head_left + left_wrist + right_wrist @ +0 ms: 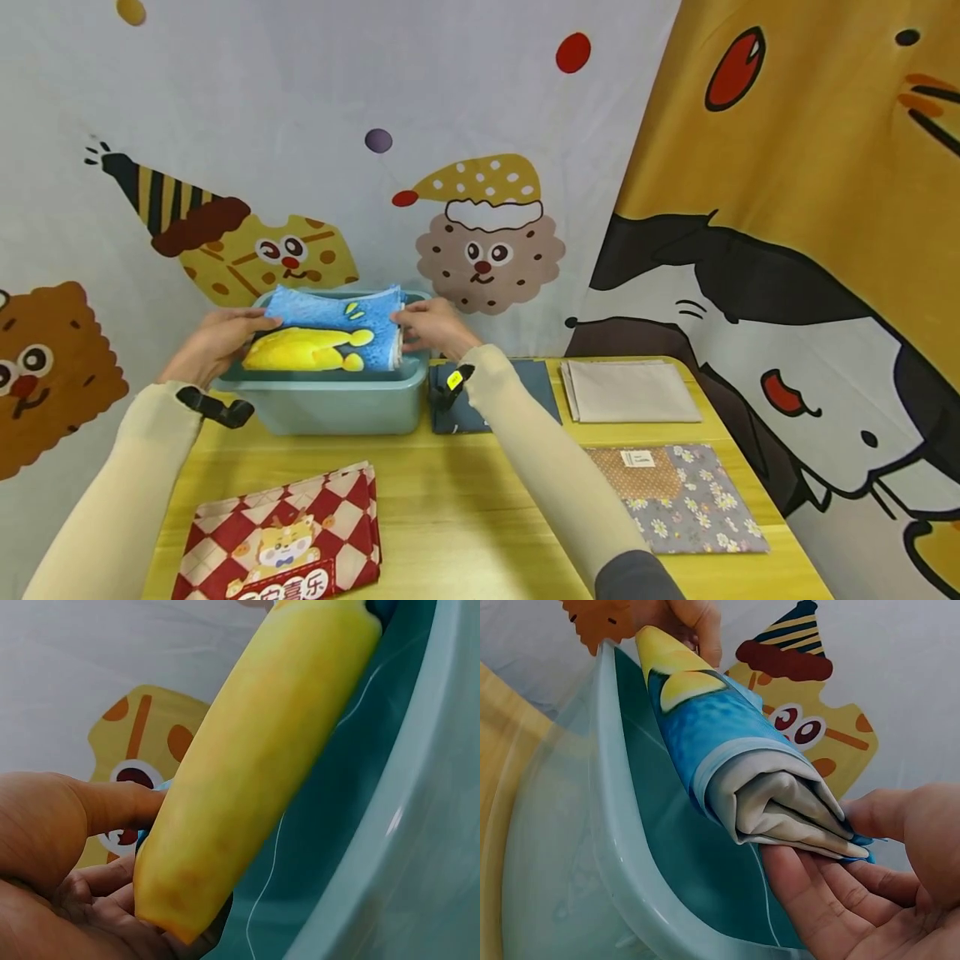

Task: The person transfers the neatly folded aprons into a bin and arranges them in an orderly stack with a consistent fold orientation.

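A folded blue and yellow cloth (pixel 330 329) is held level at the mouth of a teal plastic bin (pixel 345 408). My left hand (pixel 217 342) pinches its left end, thumb on top and fingers beneath. At the other end my right hand (pixel 438 327) grips it the same way. In the right wrist view, the end of the cloth (pixel 742 765) shows rolled layers with a pale inner side. The left wrist view has the yellow part of the cloth (pixel 240 765) above the bin's inside, beside the bin's rim (pixel 412 787).
On the wooden table (pixel 450 517) lie a red checked folded cloth (pixel 285 533), a dark blue folded cloth (pixel 532 387) partly behind my right forearm, a beige folded cloth (pixel 630 392) and a grey floral cloth (pixel 697 500). A cartoon curtain (pixel 480 83) hangs behind.
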The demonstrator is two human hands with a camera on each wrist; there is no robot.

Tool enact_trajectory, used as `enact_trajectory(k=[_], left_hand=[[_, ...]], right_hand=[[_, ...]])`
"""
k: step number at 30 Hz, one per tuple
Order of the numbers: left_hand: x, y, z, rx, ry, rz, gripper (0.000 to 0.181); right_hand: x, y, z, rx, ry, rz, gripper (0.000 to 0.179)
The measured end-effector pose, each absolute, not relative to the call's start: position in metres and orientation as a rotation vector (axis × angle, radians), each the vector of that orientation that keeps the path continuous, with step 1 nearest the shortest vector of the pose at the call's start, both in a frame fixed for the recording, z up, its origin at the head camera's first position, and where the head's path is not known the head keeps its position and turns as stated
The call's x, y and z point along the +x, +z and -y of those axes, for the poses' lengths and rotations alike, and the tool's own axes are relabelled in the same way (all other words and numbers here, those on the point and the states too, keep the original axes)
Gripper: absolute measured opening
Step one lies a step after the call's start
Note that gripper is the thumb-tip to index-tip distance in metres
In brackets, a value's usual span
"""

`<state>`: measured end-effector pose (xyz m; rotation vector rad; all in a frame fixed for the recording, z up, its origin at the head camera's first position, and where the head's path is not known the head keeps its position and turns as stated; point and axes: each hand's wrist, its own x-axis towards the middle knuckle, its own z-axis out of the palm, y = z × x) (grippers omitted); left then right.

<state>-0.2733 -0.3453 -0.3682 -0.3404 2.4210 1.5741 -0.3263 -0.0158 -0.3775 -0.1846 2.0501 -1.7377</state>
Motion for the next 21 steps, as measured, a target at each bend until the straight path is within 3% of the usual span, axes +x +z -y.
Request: enact_trajectory(k=[12,21], left_hand=[[-0.269,-0.361,0.346,-0.437,1.294,-2.690,0.083],[-0.256,-0.363,0.342,-0.393,1.209,-2.828,0.096]], right_hand=[[-0.325,-0.373,0.013,-0.340,-1.474,-2.485,0.056],[-0.319,-0.371,0.001,-0.532,-1.307,-2.585,0.052]])
